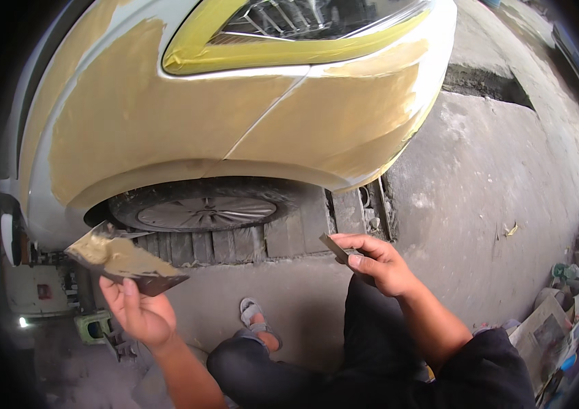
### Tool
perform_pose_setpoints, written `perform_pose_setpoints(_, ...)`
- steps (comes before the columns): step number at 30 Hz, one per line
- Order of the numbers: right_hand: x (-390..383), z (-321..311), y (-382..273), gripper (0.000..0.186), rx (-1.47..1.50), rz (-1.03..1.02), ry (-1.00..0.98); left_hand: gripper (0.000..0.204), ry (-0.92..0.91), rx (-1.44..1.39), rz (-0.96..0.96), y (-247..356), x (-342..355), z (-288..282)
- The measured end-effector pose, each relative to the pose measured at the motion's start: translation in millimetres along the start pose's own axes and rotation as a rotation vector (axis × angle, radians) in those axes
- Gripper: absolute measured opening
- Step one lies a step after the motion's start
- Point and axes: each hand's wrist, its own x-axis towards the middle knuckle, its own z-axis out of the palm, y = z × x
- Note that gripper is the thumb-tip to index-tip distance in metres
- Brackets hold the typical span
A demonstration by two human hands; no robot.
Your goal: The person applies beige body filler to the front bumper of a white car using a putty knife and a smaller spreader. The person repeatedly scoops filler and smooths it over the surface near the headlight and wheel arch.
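Observation:
My left hand (pixel 138 312) is closed on the lower edge of a dark, flat mixing board (pixel 157 281). A mound of tan body filler (pixel 116 255) is spread over that board. Between the fingers and thumb of my right hand (pixel 378 262) is a small dark filler spreader (pixel 334 248), held tilted and apart from the car. Beyond both hands stands a white car (pixel 187 129), its fender and bumper broadly coated in tan filler. Yellow masking tape (pixel 191 54) borders the headlight (pixel 296 19). Below the fender arch shows the wheel (pixel 204 208).
Paving blocks (pixel 235 244) and an open channel (pixel 379 204) lie by the wheel. At the right are a pit (pixel 487 87) in the concrete floor and a pile of newspapers (pixel 548 334) beside a green bottle (pixel 567 271). A green stool (pixel 93 327) stands at lower left.

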Motion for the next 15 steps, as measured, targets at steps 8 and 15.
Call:
perform_pose_setpoints(8,38,57,7,0.039,-0.074,-0.059,0.05,0.039,-0.033,-0.009,0.123,2,70,-91)
perform_pose_setpoints(15,41,115,0,0.041,-0.177,-0.219,0.384,0.04,-0.504,-0.32,0.396,-14,177,-88)
